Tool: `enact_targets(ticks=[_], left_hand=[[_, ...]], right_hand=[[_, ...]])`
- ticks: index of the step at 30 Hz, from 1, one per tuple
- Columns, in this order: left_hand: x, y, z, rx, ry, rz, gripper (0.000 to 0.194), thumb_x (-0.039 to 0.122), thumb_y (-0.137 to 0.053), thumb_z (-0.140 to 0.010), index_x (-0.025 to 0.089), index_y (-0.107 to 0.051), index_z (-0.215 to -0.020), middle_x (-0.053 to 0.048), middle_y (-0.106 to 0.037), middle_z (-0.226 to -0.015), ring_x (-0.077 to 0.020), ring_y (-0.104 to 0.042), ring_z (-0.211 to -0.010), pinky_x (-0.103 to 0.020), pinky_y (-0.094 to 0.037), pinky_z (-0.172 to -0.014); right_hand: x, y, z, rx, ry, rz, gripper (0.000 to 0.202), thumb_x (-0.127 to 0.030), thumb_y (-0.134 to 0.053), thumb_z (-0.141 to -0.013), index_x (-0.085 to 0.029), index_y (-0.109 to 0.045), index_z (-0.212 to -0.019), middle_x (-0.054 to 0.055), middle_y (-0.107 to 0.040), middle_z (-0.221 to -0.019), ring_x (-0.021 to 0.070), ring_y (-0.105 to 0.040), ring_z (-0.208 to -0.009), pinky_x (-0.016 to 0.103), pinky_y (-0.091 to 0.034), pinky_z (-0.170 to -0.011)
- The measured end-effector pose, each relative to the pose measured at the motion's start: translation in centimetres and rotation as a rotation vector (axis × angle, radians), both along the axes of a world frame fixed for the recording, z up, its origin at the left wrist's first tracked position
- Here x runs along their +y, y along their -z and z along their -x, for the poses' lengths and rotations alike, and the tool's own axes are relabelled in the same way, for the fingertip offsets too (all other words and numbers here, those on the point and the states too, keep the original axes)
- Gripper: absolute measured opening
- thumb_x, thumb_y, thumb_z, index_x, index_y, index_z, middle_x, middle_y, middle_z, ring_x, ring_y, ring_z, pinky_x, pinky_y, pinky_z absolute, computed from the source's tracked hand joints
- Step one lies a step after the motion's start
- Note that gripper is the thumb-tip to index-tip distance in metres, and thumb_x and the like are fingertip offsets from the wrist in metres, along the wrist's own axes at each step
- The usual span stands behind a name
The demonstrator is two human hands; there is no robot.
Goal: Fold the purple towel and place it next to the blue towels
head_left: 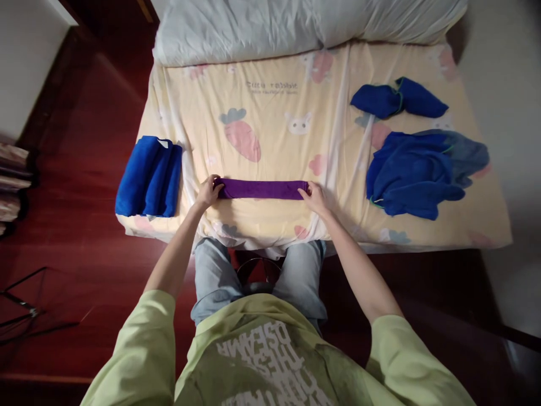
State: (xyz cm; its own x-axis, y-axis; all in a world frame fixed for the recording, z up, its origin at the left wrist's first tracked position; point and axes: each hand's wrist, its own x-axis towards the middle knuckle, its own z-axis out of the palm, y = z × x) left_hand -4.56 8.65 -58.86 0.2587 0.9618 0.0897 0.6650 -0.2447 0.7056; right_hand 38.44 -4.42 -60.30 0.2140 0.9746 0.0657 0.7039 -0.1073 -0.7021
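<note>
A purple cloth (262, 189), folded into a long narrow strip, lies crosswise near the front edge of the bed. My left hand (209, 192) pinches its left end between thumb and fingers. At the right end of the strip, my right hand (313, 198) grips the cloth the same way. Blue rolled or folded cloths (150, 177) lie side by side to the left of my left hand. Over to the right is a crumpled blue cloth (414, 175), with a twisted blue cloth (399, 100) behind it.
The bed (274, 135) has a yellow sheet with carrot and rabbit prints. A grey-white quilt (253, 31) is bunched along its far side. Black stand legs (31, 310) rest on the red floor at the left. A wall (507, 141) borders the right side.
</note>
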Motion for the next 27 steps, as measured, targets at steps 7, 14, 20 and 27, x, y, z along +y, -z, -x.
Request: enact_targets(ticks=[7, 14, 20, 27], left_hand=[[-3.2, -2.4, -0.1, 0.25, 0.352, -0.249, 0.024, 0.036, -0.061, -0.097, 0.02, -0.068, -0.113, -0.016, -0.064, -0.124, -0.0342, -0.059, -0.116, -0.051, -0.045, -0.103], [-3.7, -2.2, 0.7, 0.408, 0.465, -0.284, 0.028, 0.024, -0.052, -0.099, 0.02, -0.066, -0.123, -0.018, -0.066, -0.128, -0.0329, -0.06, -0.12, -0.049, -0.047, -0.1], [-2.9, -1.5, 1.0, 0.449, 0.501, -0.34, 0.036, 0.012, -0.039, -0.099, 0.018, -0.066, -0.122, -0.019, -0.067, -0.124, -0.032, -0.061, -0.119, -0.05, -0.049, -0.096], [-4.1, -4.3, 1.6, 0.476, 0.541, -0.393, 0.035, 0.012, -0.035, -0.102, 0.018, -0.065, -0.119, -0.018, -0.068, -0.119, -0.0305, -0.062, -0.115, -0.05, -0.051, -0.093]], right_hand=[[-1.9, -3.1, 2.1, -0.34, -0.138, -0.205, 0.033, -0.026, -0.052, -0.101, -0.02, -0.064, -0.131, 0.015, -0.062, -0.13, 0.0303, -0.056, -0.122, 0.049, -0.045, -0.105], [-2.1, -3.4, 1.9, -0.565, -0.436, -0.128, 0.029, -0.028, -0.056, -0.099, -0.017, -0.068, -0.124, 0.016, -0.066, -0.121, 0.0327, -0.057, -0.116, 0.048, -0.045, -0.099], [-1.6, -4.0, 1.6, -0.746, -0.468, -0.102, 0.029, -0.013, -0.049, -0.095, -0.017, -0.07, -0.114, 0.017, -0.067, -0.108, 0.0323, -0.058, -0.109, 0.044, -0.047, -0.092], [-0.1, -5.9, 1.9, -0.856, -0.437, -0.138, 0.026, -0.01, -0.048, -0.091, -0.016, -0.069, -0.104, 0.02, -0.066, -0.102, 0.0342, -0.057, -0.101, 0.044, -0.046, -0.089]])
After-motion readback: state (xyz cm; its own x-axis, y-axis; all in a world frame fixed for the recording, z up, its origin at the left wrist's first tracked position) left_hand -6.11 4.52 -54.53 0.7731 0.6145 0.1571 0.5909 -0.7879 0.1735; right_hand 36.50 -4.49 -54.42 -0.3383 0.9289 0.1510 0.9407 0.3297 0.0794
